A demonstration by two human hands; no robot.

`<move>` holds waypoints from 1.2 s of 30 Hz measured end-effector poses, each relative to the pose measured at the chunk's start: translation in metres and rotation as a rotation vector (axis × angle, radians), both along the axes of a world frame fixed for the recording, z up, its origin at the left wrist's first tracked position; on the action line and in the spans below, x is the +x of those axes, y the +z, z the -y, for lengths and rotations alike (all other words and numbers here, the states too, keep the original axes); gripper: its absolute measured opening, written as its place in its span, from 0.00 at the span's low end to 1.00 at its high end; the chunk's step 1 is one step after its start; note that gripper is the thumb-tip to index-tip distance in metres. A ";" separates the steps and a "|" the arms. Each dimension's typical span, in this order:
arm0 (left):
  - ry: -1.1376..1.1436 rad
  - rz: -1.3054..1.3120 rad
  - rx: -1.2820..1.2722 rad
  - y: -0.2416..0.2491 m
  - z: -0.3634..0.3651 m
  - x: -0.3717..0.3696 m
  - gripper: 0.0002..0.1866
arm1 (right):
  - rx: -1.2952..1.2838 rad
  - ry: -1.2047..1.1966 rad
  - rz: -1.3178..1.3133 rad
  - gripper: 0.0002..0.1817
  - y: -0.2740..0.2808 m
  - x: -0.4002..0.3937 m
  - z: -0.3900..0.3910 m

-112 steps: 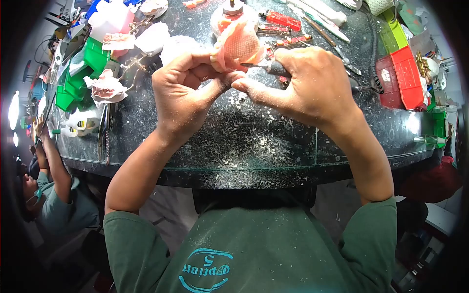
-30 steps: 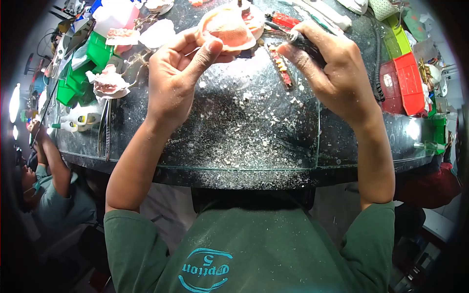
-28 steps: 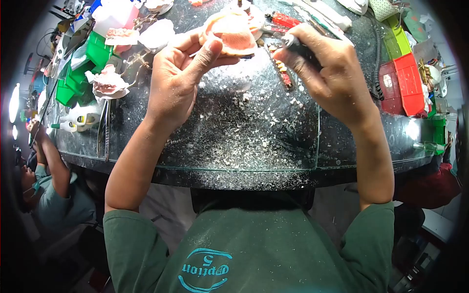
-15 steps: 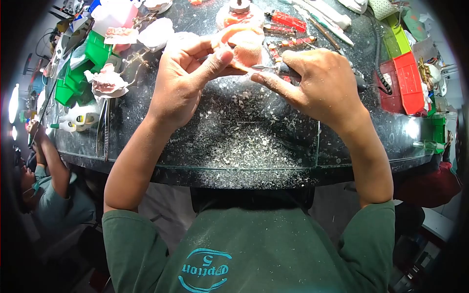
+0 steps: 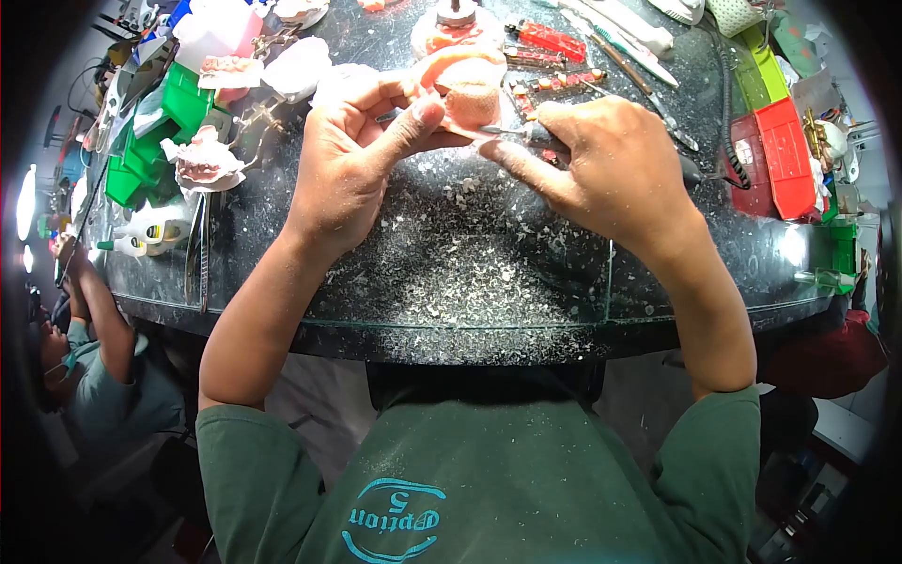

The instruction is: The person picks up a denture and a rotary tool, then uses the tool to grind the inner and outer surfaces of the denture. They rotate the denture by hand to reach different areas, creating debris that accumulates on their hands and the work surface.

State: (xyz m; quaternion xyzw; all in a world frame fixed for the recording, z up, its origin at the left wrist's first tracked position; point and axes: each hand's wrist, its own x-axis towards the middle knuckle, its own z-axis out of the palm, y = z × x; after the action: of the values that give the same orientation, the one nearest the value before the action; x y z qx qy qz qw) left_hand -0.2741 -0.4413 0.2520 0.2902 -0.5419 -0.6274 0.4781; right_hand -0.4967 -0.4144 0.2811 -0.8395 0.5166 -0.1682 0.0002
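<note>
since the frames of a second ago, when the pink denture base was lifted high and the tool held off to the right, both hands have come down and together, and from half a second ago they have barely shifted. on the green shirt upside-down turquoise lettering reads "option 5". the black glossy worktop is strewn with pale shavings, thickest just below the hands; a plaster model with pink gums lies at left beside green trays, a red box sits at right, and a co-worker in a teal top sits at the left edge of the room. the left hand pinches the denture base between thumb and fingers, closed firmly on its lower left edge. the right hand is wrapped tight around a dark handpiece, whose thin tip meets the base's lower right side, just beside the left thumb
</note>
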 end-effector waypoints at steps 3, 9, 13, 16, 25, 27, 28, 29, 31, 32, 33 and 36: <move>-0.045 0.007 -0.017 -0.008 0.002 0.003 0.14 | -0.043 0.033 0.037 0.21 -0.003 0.003 -0.005; 0.015 0.009 -0.038 -0.002 -0.001 -0.002 0.11 | -0.019 0.027 0.056 0.20 -0.004 0.001 -0.004; -0.003 -0.017 -0.033 -0.006 -0.001 -0.001 0.11 | 0.013 0.007 0.014 0.20 -0.005 0.000 -0.004; 0.002 0.001 -0.036 -0.001 -0.001 -0.001 0.11 | 0.022 0.019 0.046 0.20 -0.005 0.005 -0.004; 0.006 -0.005 -0.001 0.000 -0.003 -0.003 0.12 | -0.008 0.000 0.071 0.20 -0.008 0.004 -0.005; 0.006 -0.005 -0.018 -0.001 0.000 -0.002 0.12 | -0.009 0.003 0.057 0.20 -0.008 0.004 -0.004; 0.011 0.010 -0.021 -0.002 -0.001 -0.001 0.12 | -0.002 0.003 0.046 0.20 -0.006 0.007 -0.005; 0.014 0.025 -0.025 -0.004 -0.001 0.000 0.12 | 0.005 0.001 0.035 0.20 -0.005 0.008 -0.006; 0.029 0.046 -0.043 -0.004 -0.001 0.000 0.11 | 0.007 -0.005 0.009 0.19 -0.008 -0.001 -0.002; 0.044 0.050 -0.058 -0.002 0.000 -0.002 0.11 | 0.007 -0.005 -0.005 0.19 -0.009 -0.004 -0.001; 0.060 0.053 -0.073 -0.001 0.000 -0.002 0.10 | 0.008 -0.002 -0.006 0.19 -0.008 -0.003 -0.001; -0.011 -0.010 -0.081 -0.009 -0.001 0.002 0.09 | -0.006 0.005 0.011 0.19 -0.004 0.005 -0.006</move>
State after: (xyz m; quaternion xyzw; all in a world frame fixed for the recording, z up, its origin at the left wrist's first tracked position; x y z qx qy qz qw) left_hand -0.2723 -0.4406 0.2427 0.2645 -0.5660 -0.6090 0.4888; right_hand -0.4915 -0.4088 0.2775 -0.8399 0.5140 -0.1744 0.0010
